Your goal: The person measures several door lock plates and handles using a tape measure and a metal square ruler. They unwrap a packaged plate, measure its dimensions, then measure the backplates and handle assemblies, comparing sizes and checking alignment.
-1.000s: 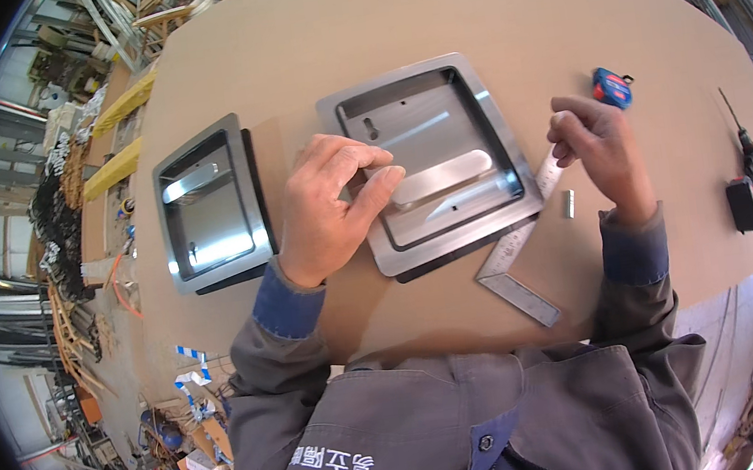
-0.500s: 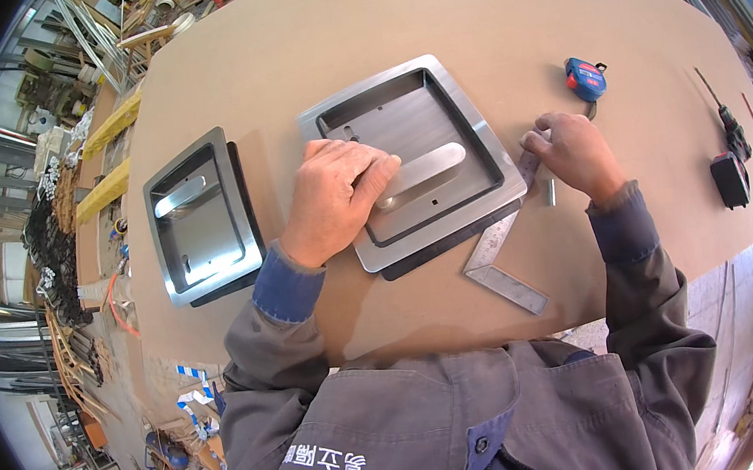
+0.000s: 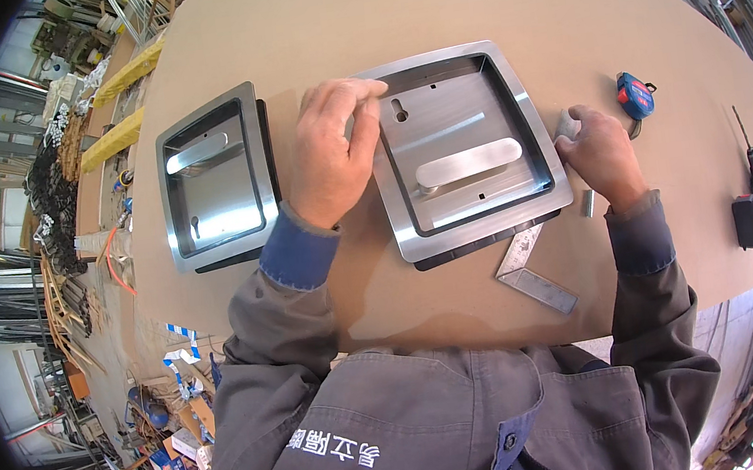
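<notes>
A recessed metal pull-handle plate (image 3: 457,211), square, brushed and raised on a dark backing, lies tilted on the brown table. Its flat bar handle (image 3: 469,163) sits inside the recess. My left hand (image 3: 329,152) is at its far left corner, fingers stretched out and thumb apart, fingertips at or just above the rim. Beside its right edge, my right hand (image 3: 606,152) has curled fingers at a small pale grey piece (image 3: 567,125); the grip itself is partly hidden. A steel square (image 3: 538,288) shows at the plate's near right corner, running partly beneath it.
Another recessed handle plate (image 3: 219,247) lies to the left. On the right are a blue and red tape measure (image 3: 635,96), a short metal cylinder (image 3: 589,202) and a cordless drill (image 3: 750,217). Yellow beams (image 3: 113,140) and stacked material stand past the table's left edge.
My left hand has gone from the bar handle to the plate's far left corner, its fingers straightening. My right hand stays by the plate's right edge. The whole view has shifted slightly.
</notes>
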Demonstrator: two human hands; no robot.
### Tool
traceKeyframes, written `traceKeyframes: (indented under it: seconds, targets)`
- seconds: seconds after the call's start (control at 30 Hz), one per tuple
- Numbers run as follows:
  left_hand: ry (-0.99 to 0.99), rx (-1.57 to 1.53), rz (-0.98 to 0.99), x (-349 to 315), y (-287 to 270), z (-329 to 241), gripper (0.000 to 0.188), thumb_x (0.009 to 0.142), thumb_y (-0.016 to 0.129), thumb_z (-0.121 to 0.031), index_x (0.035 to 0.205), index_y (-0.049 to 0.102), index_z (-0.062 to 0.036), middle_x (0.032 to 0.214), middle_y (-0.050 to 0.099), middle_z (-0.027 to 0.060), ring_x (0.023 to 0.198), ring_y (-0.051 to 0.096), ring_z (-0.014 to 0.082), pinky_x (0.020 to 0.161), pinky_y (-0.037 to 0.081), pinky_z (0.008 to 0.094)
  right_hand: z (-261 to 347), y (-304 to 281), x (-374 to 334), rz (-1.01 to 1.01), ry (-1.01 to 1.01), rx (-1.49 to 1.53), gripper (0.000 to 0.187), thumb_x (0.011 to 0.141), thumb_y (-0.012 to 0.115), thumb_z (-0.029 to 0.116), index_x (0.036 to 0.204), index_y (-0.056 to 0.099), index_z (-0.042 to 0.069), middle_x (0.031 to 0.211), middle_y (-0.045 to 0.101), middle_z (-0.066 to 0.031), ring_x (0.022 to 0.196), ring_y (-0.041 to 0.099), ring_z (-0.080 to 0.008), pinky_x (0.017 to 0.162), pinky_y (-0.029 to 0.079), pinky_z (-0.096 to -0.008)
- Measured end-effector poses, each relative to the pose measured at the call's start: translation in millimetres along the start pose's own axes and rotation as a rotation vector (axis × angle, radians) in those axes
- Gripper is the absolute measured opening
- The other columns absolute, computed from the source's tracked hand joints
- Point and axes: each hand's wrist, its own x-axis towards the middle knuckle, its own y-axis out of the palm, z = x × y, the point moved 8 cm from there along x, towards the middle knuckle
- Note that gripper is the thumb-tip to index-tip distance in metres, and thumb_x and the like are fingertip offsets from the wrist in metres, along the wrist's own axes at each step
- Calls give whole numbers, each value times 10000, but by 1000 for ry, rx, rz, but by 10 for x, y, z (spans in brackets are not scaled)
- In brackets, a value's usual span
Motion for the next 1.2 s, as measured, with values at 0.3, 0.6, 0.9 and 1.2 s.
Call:
traceKeyframes:
  seconds: [0.3,0.6,0.9,1.2]
  targets:
    - [-54,-62,417,-95,51,54,366,863,531,83,1116,743,-74,1365,624,135,1308,539,341,1028,493,418,130,72,27,45,-86,-193,314,882,730,277,925,688,-31,908,720,-251,876,700,-431,796,554,-493]
    - [50,-6,376,-78,79,81,266,914,557,37,1092,737,-46,1319,670,147,1332,539,363,1067,470,438,68,-56,-83,91,-96,-207,295,821,747,232,972,700,-17,974,722,-249,976,692,-430,851,556,-500]
    - [43,-7,361,-69,82,92,206,952,560,9,1069,726,-24,1283,685,147,1310,554,343,1072,458,423,-277,-277,-300,64,34,-30,343,842,756,237,1017,698,-52,936,721,-233,932,700,-391,814,554,-464]
    - [17,-8,555,-177,19,71,449,855,538,70,1233,708,-102,1506,545,160,1502,377,397,1203,363,457,-135,-2,-418,80,-11,-312,281,785,800,223,882,701,-21,945,706,-218,951,689,-394,836,549,-478]
